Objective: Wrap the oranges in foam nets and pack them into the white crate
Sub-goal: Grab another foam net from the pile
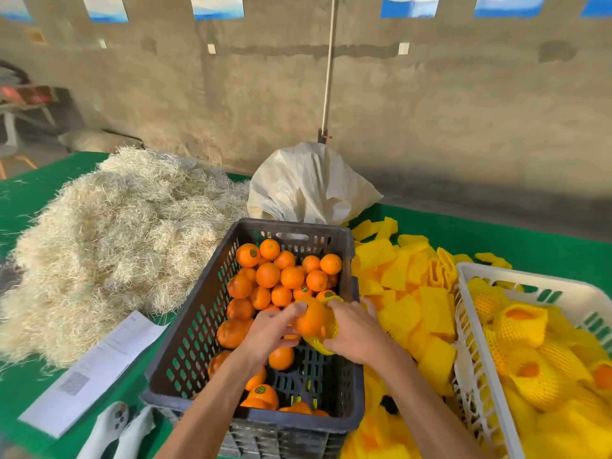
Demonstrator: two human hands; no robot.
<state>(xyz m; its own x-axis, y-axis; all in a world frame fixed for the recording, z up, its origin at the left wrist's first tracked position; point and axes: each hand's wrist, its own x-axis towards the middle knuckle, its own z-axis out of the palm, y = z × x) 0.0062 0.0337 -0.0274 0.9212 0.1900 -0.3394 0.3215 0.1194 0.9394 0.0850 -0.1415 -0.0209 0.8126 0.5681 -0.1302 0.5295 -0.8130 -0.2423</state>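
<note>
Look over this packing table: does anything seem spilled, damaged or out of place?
Nothing is damaged. The yellow foam nets lie in a loose heap between the dark crate and the white crate, and straw sprawls across the table's left.

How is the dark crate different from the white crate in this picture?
The dark crate is dark grey and stands in the middle; the white crate is on the right, partly out of view. The dark crate holds bare oranges; the white crate holds oranges wrapped in yellow foam nets. Both are slotted plastic crates on the green table.
</note>
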